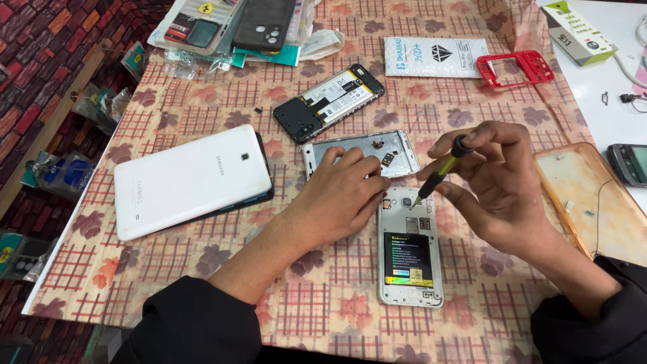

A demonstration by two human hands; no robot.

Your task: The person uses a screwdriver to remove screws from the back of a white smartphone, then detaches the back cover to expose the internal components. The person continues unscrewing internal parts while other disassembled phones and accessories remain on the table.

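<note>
A table covered by a checked cloth with a leaf pattern (323, 317) is seen from above, and a white tablet (191, 179) is laid face down on its left part. Near the middle, an opened white phone (410, 247) is placed with its back cover removed, so that its black battery (408, 259) is shown; it lies directly under both hands. Its upper left corner is pressed by the left hand (335, 200), whose fingers (364, 176) are bent and laid flat on the frame, not closed around anything. Just above this hand a silver back shell (360, 152) is found, and farther up a second opened phone (328, 102). The right hand (499, 180) is closed around a small screwdriver (439, 170), which is pinched between thumb and fingertips; its tip is set on the top edge of the white phone, beside the camera.
</note>
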